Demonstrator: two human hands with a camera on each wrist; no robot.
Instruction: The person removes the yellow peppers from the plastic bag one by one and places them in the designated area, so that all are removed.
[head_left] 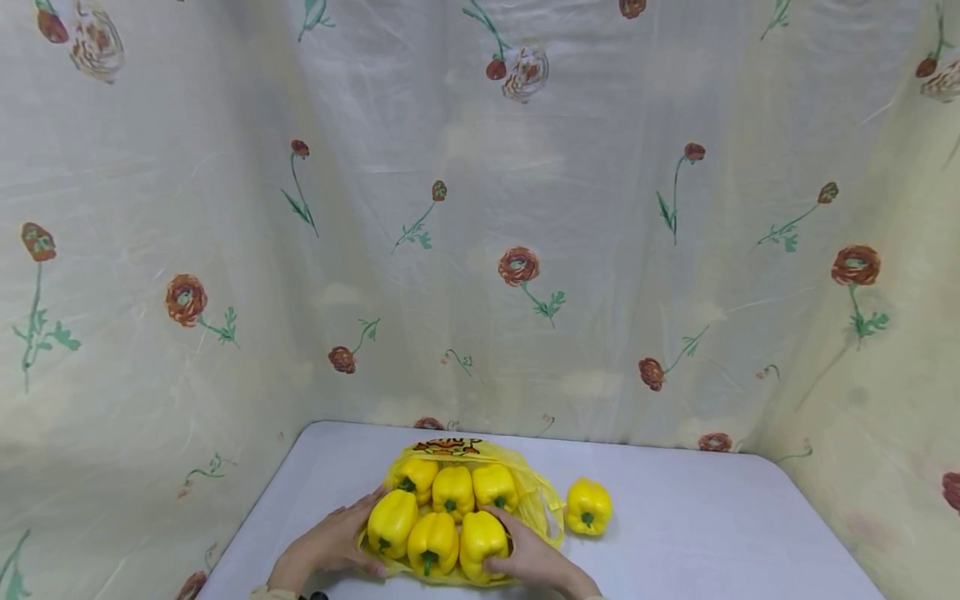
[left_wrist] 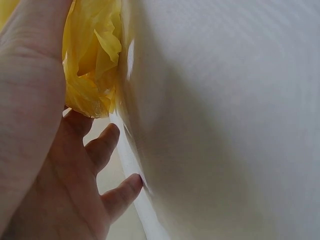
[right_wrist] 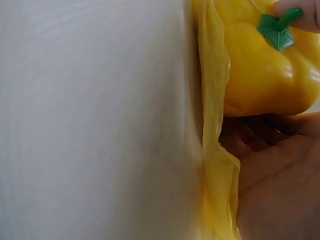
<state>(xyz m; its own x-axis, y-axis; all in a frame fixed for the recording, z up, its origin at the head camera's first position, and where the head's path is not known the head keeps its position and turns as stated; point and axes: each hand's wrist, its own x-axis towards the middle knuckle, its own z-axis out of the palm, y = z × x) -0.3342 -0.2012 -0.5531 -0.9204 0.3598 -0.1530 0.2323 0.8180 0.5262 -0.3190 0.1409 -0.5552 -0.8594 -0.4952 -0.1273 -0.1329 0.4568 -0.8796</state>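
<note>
A yellow plastic bag [head_left: 534, 500] lies on the table with several yellow bell peppers in its mouth, set in two rows. My right hand [head_left: 538, 558] grips the front-right bell pepper [head_left: 480, 543], its thumb near the green stem and its other fingers around the far side. In the right wrist view, the bag's edge [right_wrist: 214, 95] runs beside this pepper. At the bag's left side is my left hand [head_left: 333, 537], fingers spread, beside the front-left bell pepper [head_left: 393, 521]. Crumpled bag film [left_wrist: 92, 55] meets that hand in the left wrist view.
Another yellow bell pepper [head_left: 588, 504] sits on the white table [head_left: 697, 533], just right of the bag. Flower-printed curtains [head_left: 600, 308] hang behind the table and along both sides. A small black object [head_left: 319, 596] shows by the left wrist.
</note>
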